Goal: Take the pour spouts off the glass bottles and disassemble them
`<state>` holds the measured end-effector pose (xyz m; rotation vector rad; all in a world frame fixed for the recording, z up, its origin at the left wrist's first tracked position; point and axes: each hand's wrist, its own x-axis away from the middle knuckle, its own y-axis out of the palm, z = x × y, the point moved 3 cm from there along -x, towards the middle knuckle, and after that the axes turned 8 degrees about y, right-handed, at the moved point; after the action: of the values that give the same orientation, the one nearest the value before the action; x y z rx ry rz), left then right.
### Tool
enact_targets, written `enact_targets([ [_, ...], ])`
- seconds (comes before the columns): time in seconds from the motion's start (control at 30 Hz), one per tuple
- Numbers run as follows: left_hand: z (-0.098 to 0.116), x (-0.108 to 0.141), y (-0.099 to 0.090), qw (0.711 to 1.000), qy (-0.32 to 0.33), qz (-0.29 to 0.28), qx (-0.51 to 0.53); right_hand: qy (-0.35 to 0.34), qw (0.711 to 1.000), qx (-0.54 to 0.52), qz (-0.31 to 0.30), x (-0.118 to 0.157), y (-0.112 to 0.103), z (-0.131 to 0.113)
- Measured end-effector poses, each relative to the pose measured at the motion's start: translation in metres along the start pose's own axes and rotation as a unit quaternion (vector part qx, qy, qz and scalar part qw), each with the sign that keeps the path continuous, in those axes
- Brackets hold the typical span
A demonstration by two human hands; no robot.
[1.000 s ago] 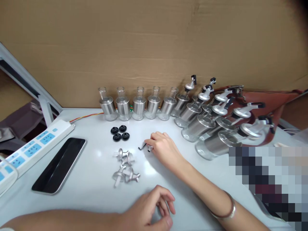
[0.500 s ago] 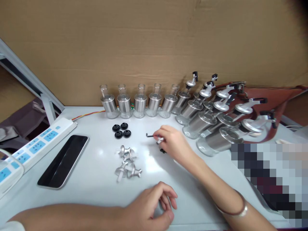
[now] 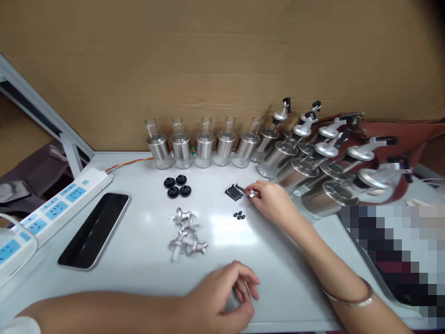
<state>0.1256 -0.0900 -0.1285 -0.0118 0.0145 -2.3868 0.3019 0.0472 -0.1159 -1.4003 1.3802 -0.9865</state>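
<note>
My right hand [image 3: 273,200] is closed, pinching a small silver metal piece [image 3: 253,194] at its fingertips. Its fingertips meet the end of one of several thin black levers [image 3: 232,192] lying side by side. Just below them sit several tiny black caps [image 3: 239,215]. My left hand [image 3: 225,297] rests near the front edge of the table, holding nothing, with fingers loosely bent and the thumb apart. Silver pourer tops [image 3: 178,245] lie in a loose cluster left of centre. Behind these are several round black stoppers [image 3: 173,191].
A row of glass bottles with steel sleeves [image 3: 204,147] lines the cardboard wall [image 3: 208,55]. At right stand bottles fitted with pourers [image 3: 330,197], a brown leather bag [image 3: 389,139] behind them. A phone [image 3: 93,232] and a white power strip [image 3: 57,208] lie at left.
My right hand has moved to the right, uncovering the black levers and tiny caps. Earlier a black lever stuck out leftward from its fingertips. My left hand stays in place.
</note>
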Motion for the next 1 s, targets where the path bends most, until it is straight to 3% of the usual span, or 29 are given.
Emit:
enact_targets([
  [0.23, 0.004, -0.001, -0.001, 1.000, -0.025, -0.005, 0.008, -0.067, 0.996, -0.050, -0.031, 0.005, 0.002, -0.001],
  [0.37, 0.004, -0.001, -0.001, 1.000, -0.029, -0.007, 0.005, -0.160, 0.984, -0.080, -0.008, 0.010, 0.000, -0.005],
  [0.47, 0.003, -0.001, -0.001, 1.000, -0.027, -0.008, 0.005, -0.213, 0.973, -0.082, -0.025, 0.012, 0.001, -0.008],
  [1.0, 0.003, -0.002, -0.001, 0.999, -0.040, -0.007, 0.025, -0.244, 0.965, -0.086, -0.030, 0.015, 0.005, -0.014],
])
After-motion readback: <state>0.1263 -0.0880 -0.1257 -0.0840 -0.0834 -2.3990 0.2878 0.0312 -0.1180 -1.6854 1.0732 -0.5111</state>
